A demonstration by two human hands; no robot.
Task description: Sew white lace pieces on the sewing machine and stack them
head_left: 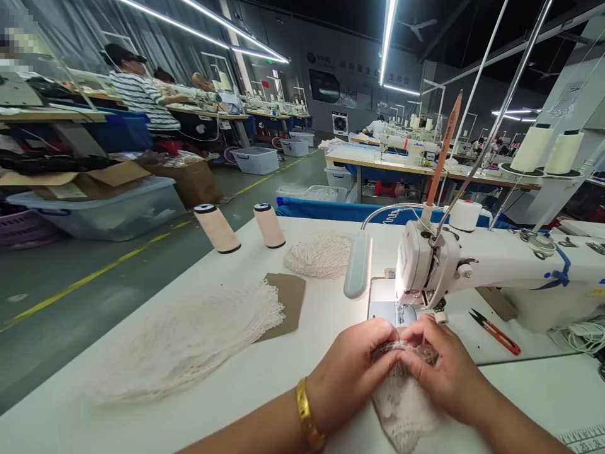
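The left hand (347, 372) and right hand (449, 372) pinch a white lace piece (404, 397) tight. They hold it at the bench's (236, 378) near edge, just before the sewing machine (472, 265).

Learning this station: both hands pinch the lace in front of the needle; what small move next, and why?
Probably nudge the lace forward under the presser foot: the left hand and right hand pinch its edge just short of it.

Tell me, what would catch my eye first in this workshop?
The left hand and right hand pinch a white lace piece right in front of the white sewing machine in the middle. A heap of lace lies on the table to the left, two thread cones behind it.
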